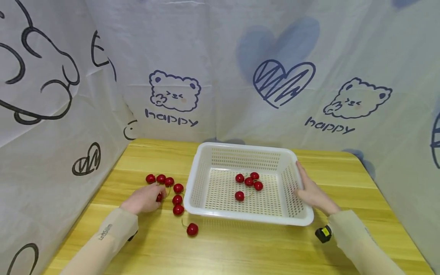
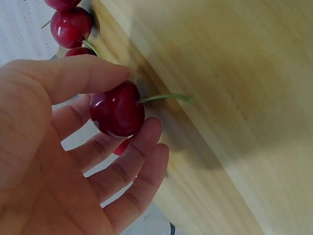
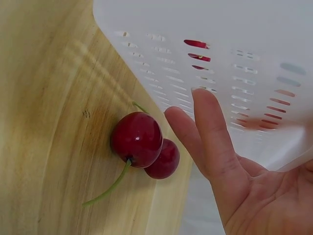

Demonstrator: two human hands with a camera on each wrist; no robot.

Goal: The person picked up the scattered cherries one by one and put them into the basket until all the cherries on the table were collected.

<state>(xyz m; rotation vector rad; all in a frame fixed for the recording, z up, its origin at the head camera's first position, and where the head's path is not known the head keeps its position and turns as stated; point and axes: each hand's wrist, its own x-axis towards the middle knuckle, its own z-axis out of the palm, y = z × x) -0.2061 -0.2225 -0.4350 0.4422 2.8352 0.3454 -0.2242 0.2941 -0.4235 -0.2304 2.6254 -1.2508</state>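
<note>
My left hand is over the left side of the table. In the left wrist view, its thumb and fingers hold a dark red cherry with a green stem. More cherries lie around it, left of a white plastic basket. Inside the basket several cherries rest on the slotted floor. At the basket's right end my right hand grips the side wall, thumb over the rim and fingers outside. Beside that wall, the right wrist view shows two cherries on the table, hidden in the head view.
A single cherry lies in front of the basket's left corner. The yellow wood-grain table meets a printed cloth at the back and sides. A black device with a yellow label is by the right wrist.
</note>
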